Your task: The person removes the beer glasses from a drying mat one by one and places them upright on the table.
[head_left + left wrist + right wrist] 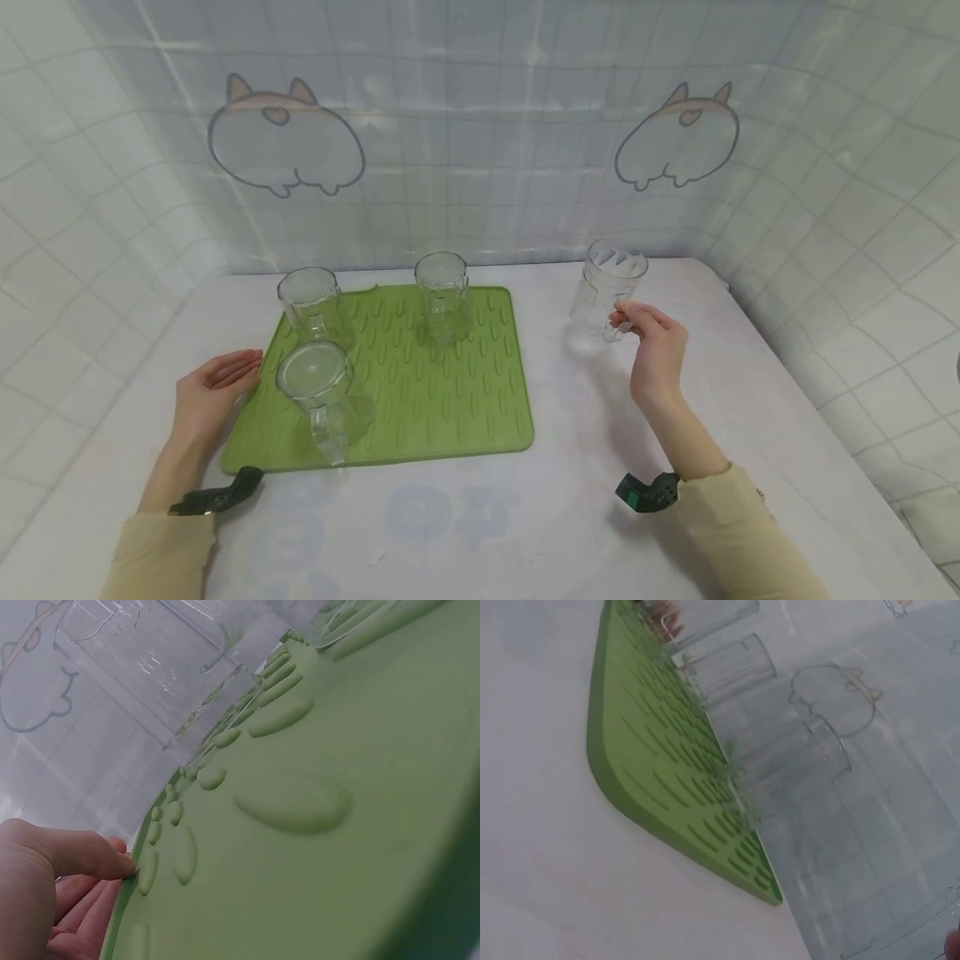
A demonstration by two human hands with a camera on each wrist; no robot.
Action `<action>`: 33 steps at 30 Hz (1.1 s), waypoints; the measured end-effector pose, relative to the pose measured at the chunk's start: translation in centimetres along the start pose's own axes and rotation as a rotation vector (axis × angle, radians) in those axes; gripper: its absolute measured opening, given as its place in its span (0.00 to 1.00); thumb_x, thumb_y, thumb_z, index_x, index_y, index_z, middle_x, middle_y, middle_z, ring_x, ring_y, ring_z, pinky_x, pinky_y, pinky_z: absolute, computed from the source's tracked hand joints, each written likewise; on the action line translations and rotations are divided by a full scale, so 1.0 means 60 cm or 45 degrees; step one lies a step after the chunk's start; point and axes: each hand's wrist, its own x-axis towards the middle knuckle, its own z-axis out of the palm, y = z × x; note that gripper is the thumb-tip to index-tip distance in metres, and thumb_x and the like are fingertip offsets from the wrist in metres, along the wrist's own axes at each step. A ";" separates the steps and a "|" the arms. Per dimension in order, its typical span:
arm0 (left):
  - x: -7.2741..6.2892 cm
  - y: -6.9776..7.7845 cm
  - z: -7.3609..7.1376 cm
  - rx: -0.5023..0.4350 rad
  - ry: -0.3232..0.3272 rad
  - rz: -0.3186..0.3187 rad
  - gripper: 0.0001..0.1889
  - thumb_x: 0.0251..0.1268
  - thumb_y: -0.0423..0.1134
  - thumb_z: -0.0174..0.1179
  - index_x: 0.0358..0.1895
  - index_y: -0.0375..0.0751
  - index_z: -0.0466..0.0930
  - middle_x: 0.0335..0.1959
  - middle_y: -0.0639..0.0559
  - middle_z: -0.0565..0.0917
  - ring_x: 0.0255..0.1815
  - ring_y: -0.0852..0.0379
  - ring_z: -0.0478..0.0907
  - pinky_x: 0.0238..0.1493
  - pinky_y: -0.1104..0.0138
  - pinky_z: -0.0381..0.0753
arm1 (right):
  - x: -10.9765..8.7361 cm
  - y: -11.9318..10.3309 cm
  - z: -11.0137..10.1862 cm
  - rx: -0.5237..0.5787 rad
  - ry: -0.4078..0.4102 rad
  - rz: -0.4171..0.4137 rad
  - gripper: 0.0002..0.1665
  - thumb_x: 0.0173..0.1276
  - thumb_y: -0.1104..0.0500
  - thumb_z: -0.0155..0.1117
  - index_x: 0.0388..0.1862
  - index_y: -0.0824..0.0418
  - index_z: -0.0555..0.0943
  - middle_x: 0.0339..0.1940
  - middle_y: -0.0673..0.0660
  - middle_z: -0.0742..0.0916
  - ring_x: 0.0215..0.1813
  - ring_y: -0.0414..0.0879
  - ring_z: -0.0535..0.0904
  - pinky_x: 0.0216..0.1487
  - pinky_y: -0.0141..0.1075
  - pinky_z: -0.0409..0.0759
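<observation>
My right hand point(656, 350) pinches the handle of a clear glass mug point(596, 287), over the white table to the right of the green ridged mat point(420, 400). Three more clear mugs stand on that mat: a front-left mug point(315, 371) with its handle toward me, a back-left mug point(309, 300) and a back-middle mug point(442, 287). My left hand point(210, 392) rests at the mat's left edge, fingers fairly straight. In the left wrist view, its thumb point(105, 859) touches the mat's rim. Only a sliver of the right hand shows in the right wrist view.
The white table point(450, 533) surrounds the mat. A tiled-pattern sheet point(480, 158) with cartoon animal drawings rises behind it, and similar walls flank both sides. Dark wrist cameras sit near both beige sleeves point(742, 525).
</observation>
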 end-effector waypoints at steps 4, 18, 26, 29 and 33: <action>-0.004 -0.003 -0.001 0.028 0.003 0.019 0.25 0.66 0.27 0.63 0.66 0.29 0.71 0.44 0.73 0.85 0.45 0.77 0.82 0.48 0.85 0.80 | 0.007 -0.001 -0.006 -0.043 0.041 -0.012 0.12 0.72 0.68 0.56 0.34 0.71 0.86 0.20 0.51 0.86 0.29 0.45 0.79 0.50 0.33 0.76; -0.024 0.006 0.003 0.251 0.024 0.016 0.27 0.68 0.31 0.63 0.68 0.30 0.70 0.52 0.70 0.84 0.47 0.81 0.79 0.49 0.86 0.79 | 0.033 0.002 -0.027 -0.018 0.174 -0.027 0.13 0.72 0.68 0.55 0.33 0.69 0.87 0.20 0.50 0.86 0.27 0.44 0.78 0.44 0.32 0.75; -0.028 0.004 0.003 0.516 0.036 -0.024 0.26 0.71 0.37 0.61 0.70 0.34 0.69 0.65 0.52 0.79 0.47 0.85 0.74 0.49 0.88 0.78 | 0.047 0.005 -0.041 0.009 0.238 -0.059 0.14 0.71 0.69 0.55 0.31 0.69 0.87 0.19 0.51 0.85 0.25 0.44 0.77 0.41 0.31 0.76; -0.028 0.004 0.002 0.518 0.032 -0.018 0.26 0.72 0.37 0.61 0.70 0.35 0.69 0.65 0.53 0.80 0.47 0.85 0.74 0.49 0.88 0.78 | 0.053 0.005 -0.046 0.034 0.259 -0.063 0.14 0.71 0.69 0.56 0.30 0.69 0.87 0.19 0.51 0.85 0.24 0.44 0.78 0.39 0.31 0.76; -0.028 0.004 0.002 0.483 0.030 -0.005 0.26 0.71 0.35 0.61 0.69 0.34 0.70 0.61 0.60 0.82 0.47 0.85 0.75 0.49 0.88 0.78 | 0.058 0.004 -0.052 0.022 0.290 -0.060 0.14 0.72 0.68 0.56 0.30 0.68 0.87 0.18 0.51 0.85 0.25 0.44 0.78 0.40 0.31 0.75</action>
